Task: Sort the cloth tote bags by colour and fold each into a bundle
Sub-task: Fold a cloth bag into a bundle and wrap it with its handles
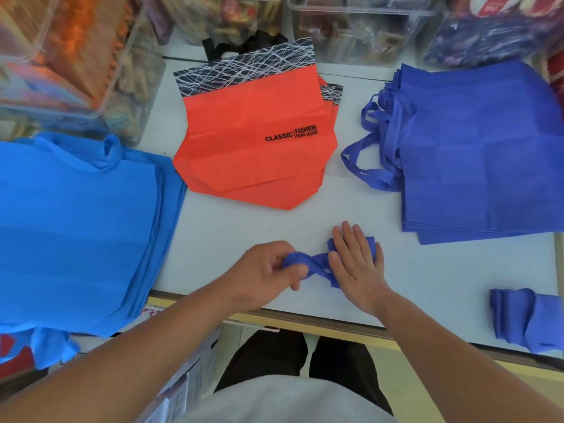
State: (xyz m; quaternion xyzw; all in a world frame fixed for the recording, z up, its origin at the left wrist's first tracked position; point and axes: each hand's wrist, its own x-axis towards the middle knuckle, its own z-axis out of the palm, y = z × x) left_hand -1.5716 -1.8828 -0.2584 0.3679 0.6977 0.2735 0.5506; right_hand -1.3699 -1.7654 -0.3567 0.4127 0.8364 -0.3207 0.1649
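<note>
Our left hand (268, 270) pinches the twisted blue strap (317, 263) of the dark-blue cloth tote bag (368, 242), right hand (357, 267) pressing flat; slack probably unrolls it.

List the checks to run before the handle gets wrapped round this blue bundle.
1. Right hand lies flat on the folded royal-blue bag and pins it: ok.
2. Left hand grips the twisted handle: ok.
3. Folds under the palm are even: cannot tell, the hand hides them.
4. Bare table around the bundle for wrapping: ok.
5. Light-blue stack, orange bags and royal-blue stack lie apart by colour: ok.
6. Finished bundle sits safely on the table: cannot tell, it lies right at the near edge.
</note>
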